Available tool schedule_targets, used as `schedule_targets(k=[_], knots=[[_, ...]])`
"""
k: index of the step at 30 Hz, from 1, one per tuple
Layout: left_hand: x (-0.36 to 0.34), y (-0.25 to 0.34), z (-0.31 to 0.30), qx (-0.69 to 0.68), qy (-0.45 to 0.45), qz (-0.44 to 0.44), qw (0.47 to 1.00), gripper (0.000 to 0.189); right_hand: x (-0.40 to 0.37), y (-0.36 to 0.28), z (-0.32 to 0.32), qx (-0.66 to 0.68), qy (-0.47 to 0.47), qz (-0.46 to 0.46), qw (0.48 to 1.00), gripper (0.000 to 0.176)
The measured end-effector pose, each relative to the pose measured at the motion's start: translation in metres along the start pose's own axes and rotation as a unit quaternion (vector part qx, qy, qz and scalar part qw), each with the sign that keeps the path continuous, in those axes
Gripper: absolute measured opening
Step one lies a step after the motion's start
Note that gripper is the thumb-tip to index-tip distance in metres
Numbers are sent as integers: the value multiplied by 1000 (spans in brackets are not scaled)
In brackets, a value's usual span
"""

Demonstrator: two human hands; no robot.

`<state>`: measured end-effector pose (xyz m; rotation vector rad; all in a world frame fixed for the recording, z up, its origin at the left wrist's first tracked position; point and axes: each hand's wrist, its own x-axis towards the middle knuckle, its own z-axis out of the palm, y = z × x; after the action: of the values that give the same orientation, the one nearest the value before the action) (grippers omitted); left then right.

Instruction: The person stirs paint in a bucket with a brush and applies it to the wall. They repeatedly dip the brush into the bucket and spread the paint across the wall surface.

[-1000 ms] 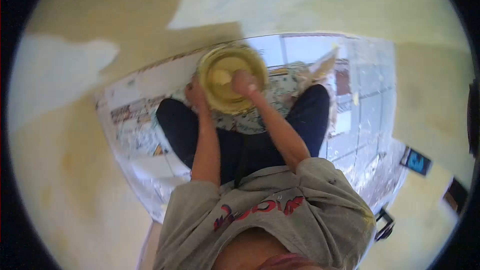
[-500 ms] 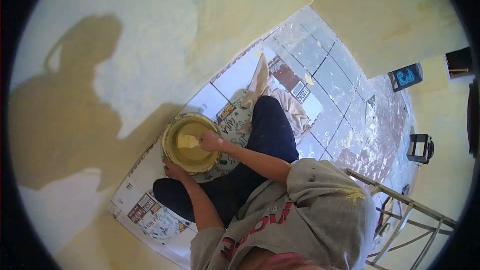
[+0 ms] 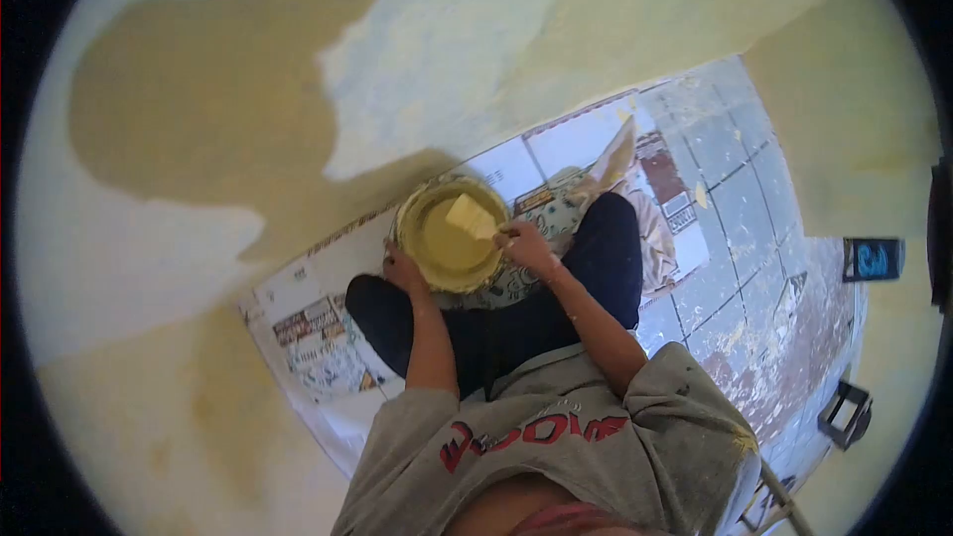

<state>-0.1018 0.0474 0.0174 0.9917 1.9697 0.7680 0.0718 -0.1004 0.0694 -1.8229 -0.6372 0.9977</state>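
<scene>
A round bucket [image 3: 406, 228] of yellow paint stands between my knees and the wall. My left hand [image 3: 402, 269] is closed on the near left side of the bucket's rim. In my right hand [image 3: 526, 244], at the right side of the bucket, is the handle of a paint brush [image 3: 471, 217]. The brush's flat, yellow-coated head is over the paint inside the bucket. Its handle is mostly hidden by my fingers.
Printed cardboard [image 3: 298, 283] lies beneath me along the painted wall [image 3: 447, 69]. A crumpled cloth [image 3: 647, 228] is beside my right knee. Farther right are a dark box [image 3: 874, 259], a black frame-like object [image 3: 846, 415] and part of a metal ladder [image 3: 784, 501] on the paint-spattered tiles.
The view has turned and shifted, so the bucket appears farther right. The brush head has moved toward the bucket's upper side. Less of the ladder shows.
</scene>
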Motion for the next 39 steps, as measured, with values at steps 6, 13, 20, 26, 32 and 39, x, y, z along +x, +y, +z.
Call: schedule_targets(k=[6,13,20,26,32,39], knots=[[11,-14,8,50,61,2,997,60,-14,3,-14,27,-8,19,999,25],[-5,6,-1,15,19,1,1000,61,-15,34,-14,-228,31,1,973,25],[5,-3,2,38,9,-7,999,62,-15,19,-25,-148,-39,72,986,29],[-2,1,5,51,78,15,996,60,-11,-46,-53,99,-57,99,988,21],[0,-4,-2,-12,26,4,1000,58,3,-129,-101,-27,10,31,999,25],[-2,-1,-2,36,54,33,997,58,5,-209,-138,-307,103,-108,940,21]])
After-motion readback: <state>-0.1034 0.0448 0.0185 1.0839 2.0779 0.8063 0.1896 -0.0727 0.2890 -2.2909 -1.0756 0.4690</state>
